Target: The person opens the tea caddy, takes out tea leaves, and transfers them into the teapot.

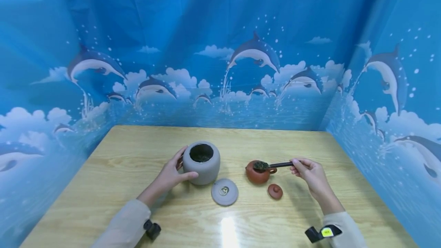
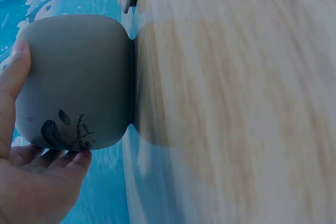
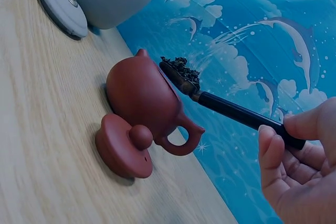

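My left hand (image 1: 175, 173) grips a grey tea canister (image 1: 203, 171) from its left side, thumb at the front and fingers round behind. The canister stands upright and uncovered, with dark contents inside; a leaf pattern marks its side in the left wrist view. My right hand (image 1: 311, 175) pinches the black handle of a tea scoop (image 3: 231, 109) between thumb and fingers. Dark tea leaves (image 3: 181, 71) are heaped on the scoop's head, right over the mouth of a small reddish-brown clay teapot (image 1: 257, 177). The teapot's lid (image 1: 275, 191) lies on the table just in front of it.
The canister's round grey lid (image 1: 224, 198) with a metal ring lies between canister and teapot. All of this is on a light wooden table (image 1: 144, 144). A blue dolphin-print curtain (image 1: 206, 49) encloses the table at the back and sides.
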Motion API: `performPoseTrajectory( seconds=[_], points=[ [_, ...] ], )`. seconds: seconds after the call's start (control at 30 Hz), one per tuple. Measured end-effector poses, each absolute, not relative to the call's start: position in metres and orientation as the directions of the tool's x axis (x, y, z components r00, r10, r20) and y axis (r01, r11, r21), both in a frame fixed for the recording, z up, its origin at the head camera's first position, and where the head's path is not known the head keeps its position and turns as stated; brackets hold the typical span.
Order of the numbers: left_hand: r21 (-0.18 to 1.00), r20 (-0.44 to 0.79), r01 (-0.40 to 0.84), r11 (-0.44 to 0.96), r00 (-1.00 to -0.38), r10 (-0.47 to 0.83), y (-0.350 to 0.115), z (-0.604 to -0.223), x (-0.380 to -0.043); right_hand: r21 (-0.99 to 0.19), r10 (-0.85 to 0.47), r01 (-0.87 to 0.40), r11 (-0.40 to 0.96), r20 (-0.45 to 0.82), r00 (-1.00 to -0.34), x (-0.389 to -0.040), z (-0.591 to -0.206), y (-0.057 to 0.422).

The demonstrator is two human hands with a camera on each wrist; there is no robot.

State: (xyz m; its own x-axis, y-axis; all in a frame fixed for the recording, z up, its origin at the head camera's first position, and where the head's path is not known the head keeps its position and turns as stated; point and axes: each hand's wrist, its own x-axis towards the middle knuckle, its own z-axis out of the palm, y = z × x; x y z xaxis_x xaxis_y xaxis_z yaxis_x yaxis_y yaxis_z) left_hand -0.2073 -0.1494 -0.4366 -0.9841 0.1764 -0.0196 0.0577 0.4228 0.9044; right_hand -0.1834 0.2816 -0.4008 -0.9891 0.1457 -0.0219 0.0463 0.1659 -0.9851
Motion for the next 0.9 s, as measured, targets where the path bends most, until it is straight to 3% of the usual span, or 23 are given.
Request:
performPoseTrajectory(
  seconds=[0.9],
  points=[
    [0.908,-0.014,0.062,0.414,-0.984,0.178,-0.149,-0.435,-0.206,-0.910,0.129,0.028,0.413,0.028,-0.991,-0.187,-0.390,0.276]
  ],
)
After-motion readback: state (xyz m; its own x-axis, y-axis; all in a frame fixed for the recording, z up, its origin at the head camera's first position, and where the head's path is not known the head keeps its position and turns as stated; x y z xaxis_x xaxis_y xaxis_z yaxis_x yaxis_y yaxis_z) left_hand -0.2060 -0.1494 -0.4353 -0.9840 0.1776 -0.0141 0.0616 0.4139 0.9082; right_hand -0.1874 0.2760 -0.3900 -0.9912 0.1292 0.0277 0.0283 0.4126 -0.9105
